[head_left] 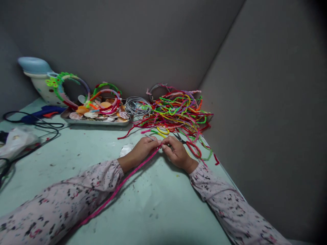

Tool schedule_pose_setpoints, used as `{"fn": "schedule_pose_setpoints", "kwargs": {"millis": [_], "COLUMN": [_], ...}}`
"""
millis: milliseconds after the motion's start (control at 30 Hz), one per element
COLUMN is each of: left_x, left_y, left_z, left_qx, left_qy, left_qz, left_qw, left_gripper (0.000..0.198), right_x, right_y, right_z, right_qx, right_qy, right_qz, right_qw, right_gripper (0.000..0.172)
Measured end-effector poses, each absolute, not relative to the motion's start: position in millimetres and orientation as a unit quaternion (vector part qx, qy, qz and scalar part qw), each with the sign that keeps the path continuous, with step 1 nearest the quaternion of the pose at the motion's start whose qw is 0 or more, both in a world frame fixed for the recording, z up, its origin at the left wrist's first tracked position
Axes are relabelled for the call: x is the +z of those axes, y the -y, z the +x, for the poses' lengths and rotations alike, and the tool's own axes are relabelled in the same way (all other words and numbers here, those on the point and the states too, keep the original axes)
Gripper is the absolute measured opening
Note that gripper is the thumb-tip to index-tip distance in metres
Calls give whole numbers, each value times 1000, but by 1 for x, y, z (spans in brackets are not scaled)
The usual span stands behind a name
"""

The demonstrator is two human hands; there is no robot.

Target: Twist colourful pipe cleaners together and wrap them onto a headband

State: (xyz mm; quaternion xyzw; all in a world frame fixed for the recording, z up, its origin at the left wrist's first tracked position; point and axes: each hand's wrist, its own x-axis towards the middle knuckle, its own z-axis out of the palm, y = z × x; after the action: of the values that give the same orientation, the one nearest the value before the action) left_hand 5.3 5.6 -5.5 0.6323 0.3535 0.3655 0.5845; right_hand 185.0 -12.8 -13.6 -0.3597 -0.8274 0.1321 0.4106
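A long pink pipe cleaner (pixel 134 173) runs from my fingertips down past my left sleeve. My left hand (pixel 142 149) is closed, pinching near its upper end, and a short grey wire-like piece (pixel 150 137) sticks out above these fingers. Fingertip to fingertip with it, my right hand (pixel 176 153) pinches the same end of the pipe cleaner. The exact join between the fingers is hidden. Just right of my right hand lie scissors (pixel 194 149) with red handles and dark blades. A pink, green and yellow fuzzy piece (pixel 154 132) lies behind the hands.
Behind sits a tangled heap of coloured pipe cleaners (pixel 178 109), beside a grey wire coil (pixel 138 106). A metal tray (pixel 99 123) holds shells and decorated hoops. Further left are a blue-lidded container (pixel 43 81), a blue tool (pixel 42 114), a black cable (pixel 48 126) and a plastic bag (pixel 20 141).
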Motion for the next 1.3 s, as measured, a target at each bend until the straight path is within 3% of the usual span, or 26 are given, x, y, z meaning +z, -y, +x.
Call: {"fn": "schedule_pose_setpoints", "kwargs": {"millis": [733, 1300], "left_x": [-9, -3], "left_y": [-8, -6], "left_z": [4, 3], "left_qx": [346, 335], "left_qy": [-351, -361], "left_qz": [624, 643], "left_qw": [606, 586], "left_gripper": [37, 26], "right_x": [-13, -13], "right_y": [12, 11], "right_z": [185, 184], "right_qx": [99, 54], "right_qy": [836, 851], "right_qz": [-350, -341], "right_qw": [410, 396], "right_gripper": [7, 9]}}
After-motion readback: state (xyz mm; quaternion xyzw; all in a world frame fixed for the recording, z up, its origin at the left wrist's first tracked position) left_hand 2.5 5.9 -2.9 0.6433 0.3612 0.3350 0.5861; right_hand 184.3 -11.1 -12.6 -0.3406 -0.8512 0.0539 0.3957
